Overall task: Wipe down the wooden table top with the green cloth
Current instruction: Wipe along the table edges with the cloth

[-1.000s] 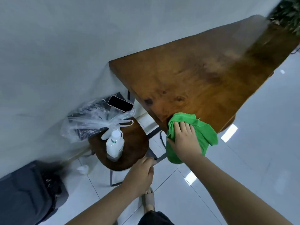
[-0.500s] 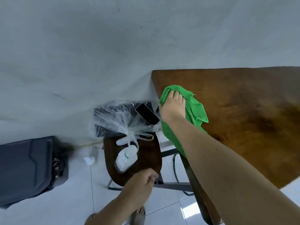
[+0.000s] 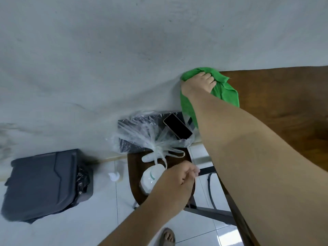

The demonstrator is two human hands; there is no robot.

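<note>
The green cloth [image 3: 225, 94] lies bunched at the far left corner of the wooden table top [image 3: 287, 96], right against the grey wall. My right hand [image 3: 199, 82] presses down on it with fingers curled into the fabric; part of the cloth hangs over the table's left edge. My left hand [image 3: 179, 180] hovers in a loose fist above the small stool, holding nothing that I can see. My right forearm hides much of the table's near left edge.
A dark round stool [image 3: 136, 176] stands left of the table with a white bottle [image 3: 150, 180], a clear plastic bag [image 3: 147, 135] and a black phone [image 3: 177, 128] on it. A dark bin [image 3: 44, 183] sits on the tiled floor at left. My sandalled foot [image 3: 167, 237] shows below.
My right hand slid the cloth from the table's near left corner along the left edge up to the far corner at the wall. The left hand stayed over the stool.
</note>
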